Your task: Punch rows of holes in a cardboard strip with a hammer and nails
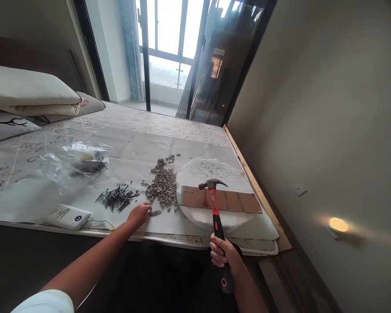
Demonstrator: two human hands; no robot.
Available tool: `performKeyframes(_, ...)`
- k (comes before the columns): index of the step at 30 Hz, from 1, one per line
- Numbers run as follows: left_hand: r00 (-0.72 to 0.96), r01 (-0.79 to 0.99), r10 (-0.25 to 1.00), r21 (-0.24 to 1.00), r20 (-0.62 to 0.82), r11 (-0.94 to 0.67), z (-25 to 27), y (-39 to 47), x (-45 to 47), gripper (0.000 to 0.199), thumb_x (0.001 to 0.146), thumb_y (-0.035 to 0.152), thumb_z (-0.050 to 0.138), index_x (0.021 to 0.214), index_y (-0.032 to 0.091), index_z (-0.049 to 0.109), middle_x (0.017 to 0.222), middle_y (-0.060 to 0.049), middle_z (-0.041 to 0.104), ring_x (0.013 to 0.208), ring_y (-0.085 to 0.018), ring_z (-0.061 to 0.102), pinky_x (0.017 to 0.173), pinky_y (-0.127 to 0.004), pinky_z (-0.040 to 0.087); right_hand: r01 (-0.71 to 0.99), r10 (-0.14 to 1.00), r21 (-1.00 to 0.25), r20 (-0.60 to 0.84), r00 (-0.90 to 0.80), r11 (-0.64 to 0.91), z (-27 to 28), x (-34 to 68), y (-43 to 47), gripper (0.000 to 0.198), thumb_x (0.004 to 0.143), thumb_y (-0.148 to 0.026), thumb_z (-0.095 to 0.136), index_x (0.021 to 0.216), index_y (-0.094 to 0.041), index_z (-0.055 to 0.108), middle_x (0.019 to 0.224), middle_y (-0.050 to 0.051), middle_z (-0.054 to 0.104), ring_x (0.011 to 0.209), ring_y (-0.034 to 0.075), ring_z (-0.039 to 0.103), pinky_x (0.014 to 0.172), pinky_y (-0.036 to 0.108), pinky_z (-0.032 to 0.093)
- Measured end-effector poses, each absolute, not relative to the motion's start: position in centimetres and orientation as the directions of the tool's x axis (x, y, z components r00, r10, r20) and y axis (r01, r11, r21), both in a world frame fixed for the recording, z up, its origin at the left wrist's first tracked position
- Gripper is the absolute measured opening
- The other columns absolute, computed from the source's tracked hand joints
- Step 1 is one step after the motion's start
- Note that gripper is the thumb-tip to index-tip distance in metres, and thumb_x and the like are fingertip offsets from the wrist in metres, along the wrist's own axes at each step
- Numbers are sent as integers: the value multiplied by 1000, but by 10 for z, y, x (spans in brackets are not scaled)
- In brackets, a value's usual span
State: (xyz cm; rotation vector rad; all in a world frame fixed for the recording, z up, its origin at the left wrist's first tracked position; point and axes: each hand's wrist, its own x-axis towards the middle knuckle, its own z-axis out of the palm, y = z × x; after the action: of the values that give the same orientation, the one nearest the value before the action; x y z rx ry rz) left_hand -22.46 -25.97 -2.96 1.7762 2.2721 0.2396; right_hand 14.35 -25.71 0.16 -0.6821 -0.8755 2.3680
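Note:
My right hand [222, 251] is wrapped round the black and red handle of a claw hammer [216, 217]. The hammer's head is over a brown wooden board [228, 201], which lies on a round white foam slab [211, 169]. A row of small nail heads or holes shows at the board's left end. My left hand [140, 216] is low over the grey sheet with its fingers pinched together. What they hold, if anything, is hidden. A few nails [155, 213] lie right beside its fingertips. To its left is a heap of dark nails [117, 197].
Grey gravel [163, 182] is piled between the nails and the foam. A white power bank [68, 217] with a cable lies at the front left, near a clear plastic bag [78, 161]. A wooden bed rail [254, 182] runs along the right, beside the wall.

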Motion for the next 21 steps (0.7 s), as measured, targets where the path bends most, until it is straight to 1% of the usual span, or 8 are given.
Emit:
performKeyframes(5,-162,933,984,312,-81,179,-26,-246,-223,21,74,31,57,58,17,58,81,-6,61,72,-17,60,66,-25,41,-267,551,-674,-246,-798,-688,1,141,-252,52,68,-49,74,63,-22,30,41,-15,27,28,1,12,26,15,17)
performKeyframes(8,-186,870,982,457,-43,185,-22,-235,-223,15,67,25,58,55,18,52,69,-4,59,68,-18,58,66,-27,42,-266,544,-679,-233,-806,-684,2,140,-251,50,69,-49,72,64,-22,30,42,-15,29,28,1,14,27,16,18)
performKeyframes(10,-257,715,963,654,-82,246,-15,-226,-221,12,64,28,58,59,18,53,61,-2,57,62,-17,57,63,-28,44,-272,543,-677,-223,-810,-684,3,140,-250,49,71,-48,71,64,-22,31,42,-14,30,28,1,15,27,16,18)
performKeyframes(12,-291,443,940,847,-175,295,-4,-217,-215,18,61,33,61,69,17,57,59,0,57,57,-16,57,61,-29,47,-279,537,-670,-211,-817,-688,5,141,-250,49,72,-47,71,63,-22,30,42,-14,30,28,1,15,27,17,18)
performKeyframes(13,-282,299,935,906,-215,299,3,-211,-210,25,59,34,64,75,16,59,60,1,58,56,-15,57,61,-30,49,-284,537,-665,-208,-818,-690,6,141,-250,49,72,-47,71,63,-22,31,42,-14,30,28,1,16,27,17,18)
performKeyframes(16,-229,25,943,967,-243,255,25,-195,-191,38,52,34,73,83,14,62,62,1,60,58,-13,58,65,-30,51,-298,542,-651,-209,-814,-698,10,143,-249,47,72,-45,72,63,-22,31,43,-14,31,28,1,15,28,16,18)
performKeyframes(19,-187,-66,958,976,-217,208,41,-177,-168,37,52,38,76,75,13,63,64,-2,61,61,-13,59,68,-30,51,-316,552,-638,-207,-807,-702,13,144,-249,47,71,-44,72,64,-22,31,43,-14,31,29,1,15,28,16,17)
performKeyframes(21,-164,-73,968,981,-192,182,47,-165,-153,40,54,44,76,73,12,63,67,-5,63,64,-14,60,69,-31,51,-326,553,-628,-203,-808,-706,14,144,-249,47,71,-43,72,63,-21,31,42,-14,30,29,1,14,28,16,16)
